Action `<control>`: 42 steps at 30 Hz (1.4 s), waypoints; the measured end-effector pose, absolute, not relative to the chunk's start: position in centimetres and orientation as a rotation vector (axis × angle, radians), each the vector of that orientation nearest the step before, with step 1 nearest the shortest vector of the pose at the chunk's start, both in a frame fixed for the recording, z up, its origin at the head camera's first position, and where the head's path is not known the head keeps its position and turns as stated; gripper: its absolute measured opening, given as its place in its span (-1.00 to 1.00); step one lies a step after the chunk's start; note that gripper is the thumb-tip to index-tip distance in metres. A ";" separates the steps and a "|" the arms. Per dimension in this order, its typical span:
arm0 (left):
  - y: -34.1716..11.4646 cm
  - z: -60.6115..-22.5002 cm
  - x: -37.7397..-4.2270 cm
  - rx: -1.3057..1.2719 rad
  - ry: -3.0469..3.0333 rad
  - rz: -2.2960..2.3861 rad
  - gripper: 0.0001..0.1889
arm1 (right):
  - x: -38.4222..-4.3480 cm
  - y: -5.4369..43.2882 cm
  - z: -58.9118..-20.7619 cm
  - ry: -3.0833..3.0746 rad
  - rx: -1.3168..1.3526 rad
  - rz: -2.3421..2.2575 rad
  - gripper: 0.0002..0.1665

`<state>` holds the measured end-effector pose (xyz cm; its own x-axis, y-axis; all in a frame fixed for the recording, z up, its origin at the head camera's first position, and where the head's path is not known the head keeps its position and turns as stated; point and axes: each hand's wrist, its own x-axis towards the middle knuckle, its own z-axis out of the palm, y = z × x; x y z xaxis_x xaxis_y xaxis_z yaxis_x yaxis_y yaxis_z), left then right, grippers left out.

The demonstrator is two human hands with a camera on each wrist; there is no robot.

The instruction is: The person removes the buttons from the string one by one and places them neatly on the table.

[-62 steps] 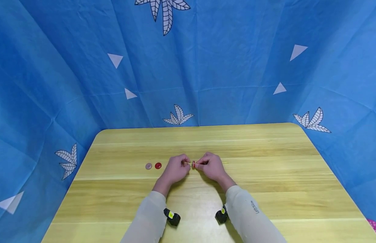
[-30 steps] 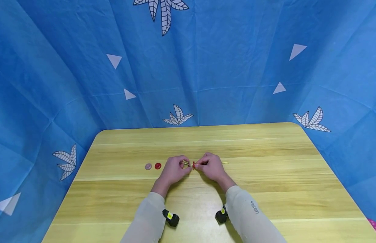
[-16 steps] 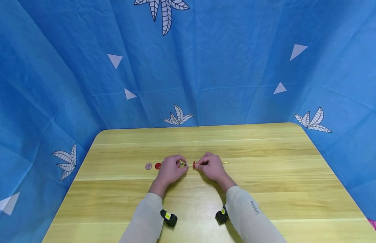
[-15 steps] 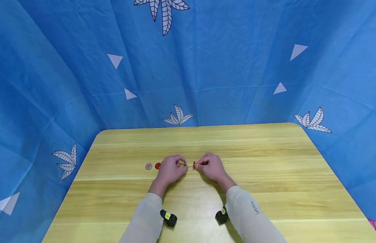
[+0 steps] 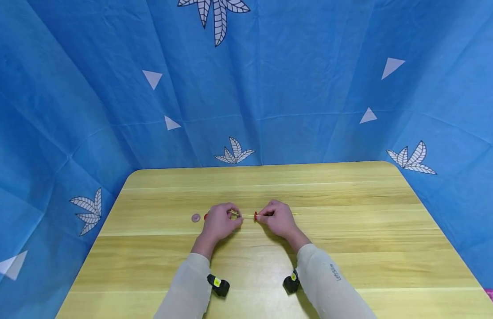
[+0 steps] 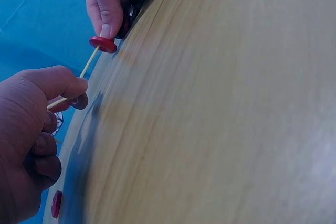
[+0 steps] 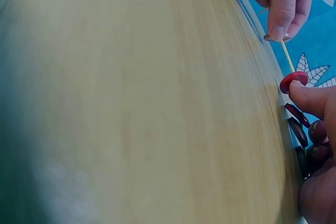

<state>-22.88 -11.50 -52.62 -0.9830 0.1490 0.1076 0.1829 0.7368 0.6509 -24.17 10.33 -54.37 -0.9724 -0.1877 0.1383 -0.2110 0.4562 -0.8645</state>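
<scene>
My left hand pinches a brownish button between thumb and index finger, and the yellow cord passes at it. The cord runs straight across to a red button, which my right hand pinches at thumb and fingertips. Behind that red button, in the right wrist view, another red button and dark buttons stand on edge under the right fingers. A short cord tail sticks out to the right of that hand.
On the wooden table, left of the left hand, lie a pinkish button and a red button, the latter partly hidden by the hand. A blue patterned curtain hangs behind the table. Each sleeve bears a black wrist camera.
My left hand has moved left, away from the right hand, baring a longer stretch of cord. It now covers much of the loose red button. The right hand stays nearly still.
</scene>
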 end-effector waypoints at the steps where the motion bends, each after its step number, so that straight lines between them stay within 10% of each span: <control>1: -11.6 -52.6 -22.9 -0.273 -2.882 -1.085 -0.85 | -24.2 10.3 -54.4 -2.662 0.365 1.583 -0.88; 42: -14.6 -52.0 -22.4 -0.155 -2.866 -1.033 -0.88 | -23.9 10.3 -54.1 -2.630 0.404 1.580 -0.87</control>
<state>-22.38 -14.62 -51.99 -0.9907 0.0642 0.1202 0.1261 0.7659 0.6304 -23.92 10.29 -54.08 -0.9648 -0.1983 0.1728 -0.2457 0.4448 -0.8613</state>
